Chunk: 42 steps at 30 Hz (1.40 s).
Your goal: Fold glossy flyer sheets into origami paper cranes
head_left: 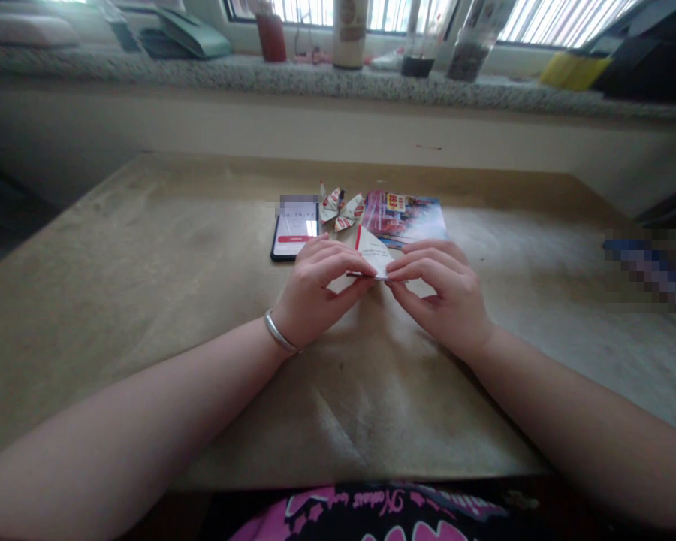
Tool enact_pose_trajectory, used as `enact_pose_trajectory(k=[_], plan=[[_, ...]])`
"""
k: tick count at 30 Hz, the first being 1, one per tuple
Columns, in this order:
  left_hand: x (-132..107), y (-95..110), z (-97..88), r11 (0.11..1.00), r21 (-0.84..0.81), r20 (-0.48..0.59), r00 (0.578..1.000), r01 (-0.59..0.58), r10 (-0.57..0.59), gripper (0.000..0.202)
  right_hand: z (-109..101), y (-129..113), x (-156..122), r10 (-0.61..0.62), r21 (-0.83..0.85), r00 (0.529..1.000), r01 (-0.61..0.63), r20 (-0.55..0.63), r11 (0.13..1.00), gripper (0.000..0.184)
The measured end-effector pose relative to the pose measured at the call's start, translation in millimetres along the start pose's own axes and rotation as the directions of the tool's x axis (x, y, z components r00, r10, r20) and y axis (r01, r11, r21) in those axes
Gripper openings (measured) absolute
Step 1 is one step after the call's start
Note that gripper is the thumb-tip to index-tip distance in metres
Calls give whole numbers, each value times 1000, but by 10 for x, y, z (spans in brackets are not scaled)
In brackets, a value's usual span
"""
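Between my two hands is a small folded piece of white paper (373,252) with a red edge and faint print, its upper part a pointed flap. My left hand (324,278), with a silver bangle at the wrist, pinches the paper's near edge from the left. From the right, my right hand (439,289) pinches the same edge, thumb below and fingers above. Just beyond the paper lie folded paper shapes (341,209) in white and red, like origami. To their right is a colourful printed leaflet (405,218), partly covered by my right fingers.
A phone (294,229) with a lit screen lies left of the folded shapes on the tan-covered table (163,300). At the far right edge is a blurred blue item (653,274). Bottles (349,34) and other things stand on the speckled windowsill (309,79).
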<state>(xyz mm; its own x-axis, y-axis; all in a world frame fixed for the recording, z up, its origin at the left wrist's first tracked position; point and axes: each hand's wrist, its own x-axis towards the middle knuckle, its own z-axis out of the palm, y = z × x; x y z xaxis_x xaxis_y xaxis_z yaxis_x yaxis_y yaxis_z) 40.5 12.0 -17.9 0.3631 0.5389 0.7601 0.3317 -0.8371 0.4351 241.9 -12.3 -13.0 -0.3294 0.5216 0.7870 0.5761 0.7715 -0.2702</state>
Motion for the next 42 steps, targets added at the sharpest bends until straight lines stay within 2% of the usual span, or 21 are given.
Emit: enact_pose_trajectory(k=[8,14,17,24,34,42], plan=[[-2,-22,-3,1000,-4,-8,1000,30,-30,7,8,-3,0,54,44,999,-54,5,998,13],[8,3,-12,979,202,39,999,-38,30,8,10,9,-2,44,40,999,-45,20,998,11],[5,11,-19,966,250,51,997,-72,61,6,9,-7,-5,30,37,999,-31,32,999,12],[-4,-17,-25,975,215,11,998,-55,54,13,8,-15,-17,74,64,997,-74,5,995,12],[-12,0,-4,953,290,61,995,-92,77,3,21,-24,-3,36,8,998,-36,43,999,10],[-4,20,-12,965,246,46,996,-90,81,9,24,-72,28,25,37,999,-26,33,999,11]])
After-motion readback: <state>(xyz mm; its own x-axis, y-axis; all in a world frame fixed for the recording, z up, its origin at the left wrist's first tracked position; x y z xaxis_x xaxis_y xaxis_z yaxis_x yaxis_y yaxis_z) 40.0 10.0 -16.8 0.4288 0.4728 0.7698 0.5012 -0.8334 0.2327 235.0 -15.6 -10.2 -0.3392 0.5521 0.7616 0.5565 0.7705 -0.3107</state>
